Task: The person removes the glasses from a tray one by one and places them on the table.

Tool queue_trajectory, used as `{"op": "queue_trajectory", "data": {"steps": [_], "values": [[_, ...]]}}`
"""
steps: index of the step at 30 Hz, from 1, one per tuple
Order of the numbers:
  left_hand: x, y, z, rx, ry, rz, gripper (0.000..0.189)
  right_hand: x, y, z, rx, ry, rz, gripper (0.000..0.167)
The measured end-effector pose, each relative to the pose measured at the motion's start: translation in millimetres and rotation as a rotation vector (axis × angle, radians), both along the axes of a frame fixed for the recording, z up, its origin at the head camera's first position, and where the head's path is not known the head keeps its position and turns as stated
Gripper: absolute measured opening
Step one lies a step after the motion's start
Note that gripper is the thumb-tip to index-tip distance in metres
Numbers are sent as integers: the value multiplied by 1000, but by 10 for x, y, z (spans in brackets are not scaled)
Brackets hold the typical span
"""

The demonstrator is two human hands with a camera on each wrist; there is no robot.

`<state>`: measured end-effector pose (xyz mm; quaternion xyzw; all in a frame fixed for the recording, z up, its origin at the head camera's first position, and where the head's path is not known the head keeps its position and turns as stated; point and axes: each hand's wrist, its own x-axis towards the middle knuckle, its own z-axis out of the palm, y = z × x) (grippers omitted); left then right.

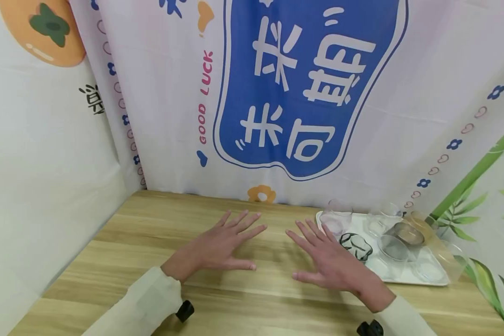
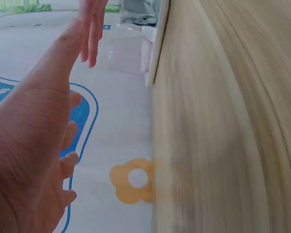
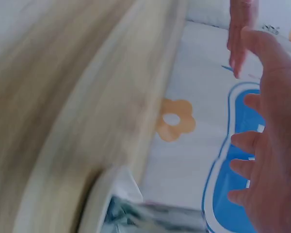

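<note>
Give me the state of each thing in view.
Left hand: spread open, holding nothing, above the table
Right hand: spread open, holding nothing
White tray: flat on the table, loaded
Pinkish cup: upright
Clear cups: on the tray, contents unclear
Black-marked item: on the tray
Cloth backdrop: hanging

High downward head view, close-in wrist views

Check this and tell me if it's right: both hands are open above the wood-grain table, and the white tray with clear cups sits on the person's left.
One fix: the white tray with clear cups sits on the person's right, as the head view shows. The left hand and right hand are open above the wood-grain table.
</note>
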<state>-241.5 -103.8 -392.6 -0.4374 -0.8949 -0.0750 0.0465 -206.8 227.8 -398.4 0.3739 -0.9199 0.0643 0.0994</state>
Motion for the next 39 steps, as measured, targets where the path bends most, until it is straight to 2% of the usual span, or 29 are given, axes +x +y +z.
{"op": "queue_trajectory", "data": {"steps": [5, 8, 12, 14, 18, 25, 31, 34, 39], "values": [[-36, 224, 52, 17, -8, 3, 90, 49, 259, 146, -53, 19, -72, 84], [-59, 355, 52, 8, 4, 5, 89, 43, 413, 219, -103, 62, -81, 79], [-81, 508, 6, 10, -4, 11, 83, 31, 633, 334, -181, 129, -90, 71], [-88, 604, -25, 13, -8, 11, 77, 34, 771, 397, -217, 143, -120, 68], [-95, 842, -77, 24, -15, 20, 66, 39, 1029, 490, -249, 129, -190, 62], [-75, 1348, -167, 182, -159, 36, 45, 63, 1484, 525, -244, 136, -249, 52], [-95, 1657, -263, 297, -220, 48, 36, 58, 1811, 563, -310, 69, -309, 41], [-104, 1777, -325, 326, -255, 61, 34, 48, 1975, 553, -347, 66, -390, 37], [-64, 1952, -389, 330, -331, 199, 37, 67, 2223, 470, -385, 92, -615, 37]]}}
